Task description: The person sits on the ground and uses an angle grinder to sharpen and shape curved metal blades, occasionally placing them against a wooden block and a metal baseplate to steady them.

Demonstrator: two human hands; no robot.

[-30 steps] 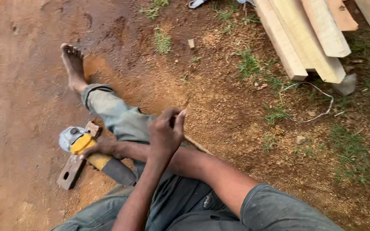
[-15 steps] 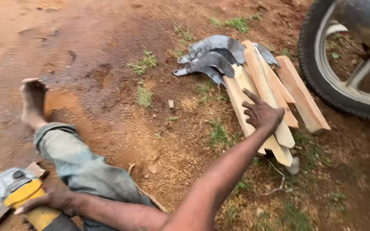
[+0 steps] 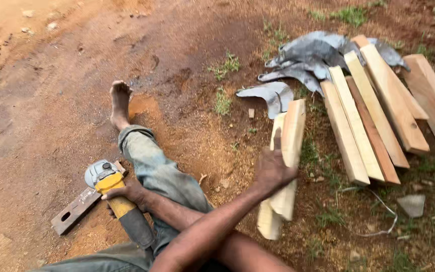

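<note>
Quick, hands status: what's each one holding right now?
Left hand: closed on the yellow angle grinder.
Right hand: gripping a pale wooden plank, lifted off the ground.

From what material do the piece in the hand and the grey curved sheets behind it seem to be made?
The piece in the left hand looks like pale, unfinished sawn wood: flat faces, square edges, faint grain. The grey curved sheets look like thin, dull metal, bent and ragged at the edges, though stiff plastic cannot be excluded.

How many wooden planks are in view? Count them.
7. Left hand grips two pale wooden planks; five loose planks lie piled on the ground to their right. Others may hide beneath.
</note>
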